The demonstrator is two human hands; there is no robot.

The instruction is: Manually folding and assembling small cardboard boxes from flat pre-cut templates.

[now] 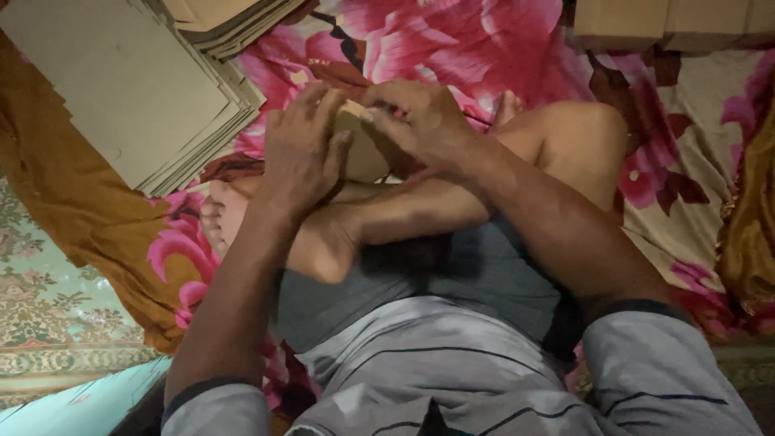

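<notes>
I sit cross-legged on a flowered cloth. Both my hands hold one small tan cardboard piece (361,145) above my crossed feet. My left hand (303,149) grips its left side with the fingers curled over the top edge. My right hand (420,121) covers its upper right part, fingers pressed on the card. Most of the cardboard is hidden by the two hands, so its exact shape is unclear.
A fanned stack of flat cardboard sheets (129,81) lies at the upper left, with another pile (230,20) behind it. Folded cardboard boxes (670,24) stand at the top right. An orange cloth (73,210) lies on the left, over a patterned mat (48,323).
</notes>
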